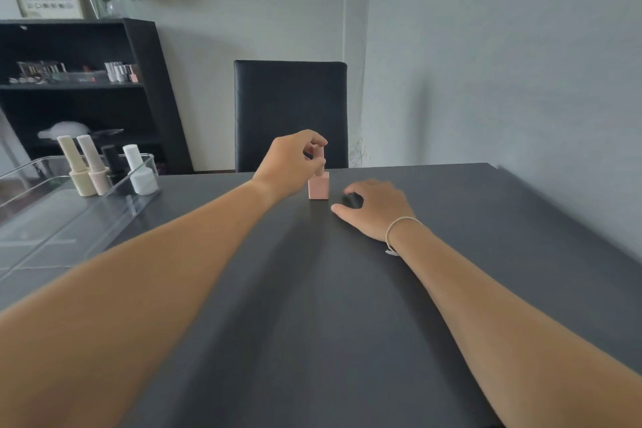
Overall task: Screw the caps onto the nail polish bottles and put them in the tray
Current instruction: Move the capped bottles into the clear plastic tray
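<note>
A big dark table (382,306) fills most of the view. A black chair (291,104) stands at its far side. A clear tray (52,219) sits on the left part of the table. Four capped bottles (104,167) stand close together in its far corner.

Two bare arms reach out over the table. The left hand (290,163) is up above a pink bottle (318,186). The bottle stands straight up on the table, near the far edge and in front of the chair. Its pink cap (320,158) is tall and thin and points straight up. The left fingertips (318,142) are pinched shut around the top of the cap. It looks like the cap is being turned on, or the bottle is about to be lifted. How tight the cap is cannot be seen.

The right hand (373,208) rests on the table just to the right of the bottle and a little nearer. Its fingers are curled over something small and dark (352,200). What that thing is cannot be told. Whether the fingers squeeze it or only cover it cannot be told.

The tray lies far to the left of the bottle. The left hand is the closer one to it. So the bottle likely needs to go up and then left, staying upright.
</note>
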Motion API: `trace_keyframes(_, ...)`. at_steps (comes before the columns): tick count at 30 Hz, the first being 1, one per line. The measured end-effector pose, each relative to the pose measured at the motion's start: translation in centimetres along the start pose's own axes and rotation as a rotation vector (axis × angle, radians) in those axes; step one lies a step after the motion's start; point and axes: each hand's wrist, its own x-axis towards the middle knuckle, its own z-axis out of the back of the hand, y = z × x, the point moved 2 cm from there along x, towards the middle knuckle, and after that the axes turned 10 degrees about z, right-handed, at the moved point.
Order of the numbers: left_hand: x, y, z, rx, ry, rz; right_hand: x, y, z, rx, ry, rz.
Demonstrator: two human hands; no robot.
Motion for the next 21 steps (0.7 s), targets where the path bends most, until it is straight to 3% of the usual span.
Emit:
trace_keyframes(13, -0.5, 1.2, 4.8, -0.125, -0.149, 0.062, 0.1, 1.6, -0.1, 0.065, -0.037, 0.023)
trace_keyframes(21, -1.5, 3.9, 13.7, -0.080, -0.274, 0.057, 1.6, 10.6, -2.8, 0.267, -0.053, 0.299)
